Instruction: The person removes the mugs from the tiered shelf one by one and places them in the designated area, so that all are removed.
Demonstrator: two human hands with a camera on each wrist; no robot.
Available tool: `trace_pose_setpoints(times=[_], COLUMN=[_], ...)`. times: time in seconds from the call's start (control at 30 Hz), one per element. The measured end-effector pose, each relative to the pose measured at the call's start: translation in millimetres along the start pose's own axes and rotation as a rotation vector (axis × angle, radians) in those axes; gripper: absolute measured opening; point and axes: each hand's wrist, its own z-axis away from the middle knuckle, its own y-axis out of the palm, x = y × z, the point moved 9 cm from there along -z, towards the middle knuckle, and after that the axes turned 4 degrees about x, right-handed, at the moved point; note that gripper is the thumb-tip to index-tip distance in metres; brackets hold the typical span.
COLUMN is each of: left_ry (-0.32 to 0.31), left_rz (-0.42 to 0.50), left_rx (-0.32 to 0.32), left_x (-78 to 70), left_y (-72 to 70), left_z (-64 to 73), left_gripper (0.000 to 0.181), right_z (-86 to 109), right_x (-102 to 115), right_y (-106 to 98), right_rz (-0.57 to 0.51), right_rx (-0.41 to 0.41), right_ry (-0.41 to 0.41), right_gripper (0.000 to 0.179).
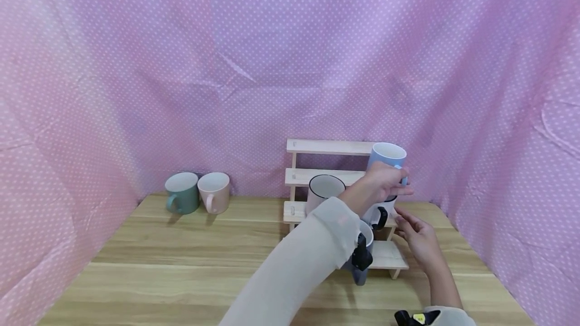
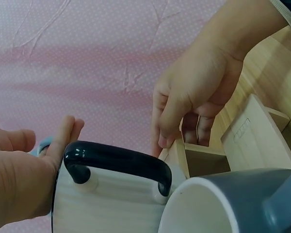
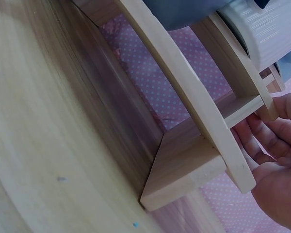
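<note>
Fingers (image 1: pixel 403 213) of the right hand (image 1: pixel 420 240) pinch the wooden shelf (image 1: pixel 326 146), and at its right end the blue mug (image 1: pixel 377 157) is upright just past the nearer left hand (image 1: pixel 384 177), whose grip I can't tell, handle (image 1: pixel 404 181) to the right.

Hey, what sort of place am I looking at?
Probably a staged setup, not an ordinary kitchen: polka-dot cloth hangs behind and beside a wood-grain table, where a tiered rack holds mugs.
</note>
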Motion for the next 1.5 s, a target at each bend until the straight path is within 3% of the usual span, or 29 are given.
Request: trace_pose_setpoints(times=[0.4,0.67,1.0,1.17,1.37,1.5], left_ry=[0.05,0.079,0.073,0.078,0.122,0.164], left_rz=[0.004,-0.009,-0.094,-0.158,-0.214,-0.199], left_rx=[-0.111,-0.14,-0.142,-0.138,-0.103,-0.06], left_x=[0.4,-2.2,-3.3,-5.7,-11.5,-15.1], left_y=[-4.4,-3.8,-5.8,-5.9,-7.3,-8.1], left_z=[5.1,5.1,6.0,7.1,7.8,7.0], left_gripper=[0.007,0.013,0.009,0.016,0.021,0.02], right_z=[0.5,0.9,-1.2,-1.6,-0.9,0.1], right_x=[-1.4,0.1,-0.5,-0.3,-0.4,0.2], right_y=[-1.2,-1.3,-0.2,-0.5,-0.8,0.4], right_rz=[0.007,-0.006,-0.015,-0.014,-0.007,0.001], right_rx=[-0.006,-0.001,0.004,0.002,-0.004,0.003], right_ry=[0.014,0.004,-0.003,-0.004,0.001,-0.001], right_gripper=[0.053,0.055,0.055,0.055,0.057,0.056])
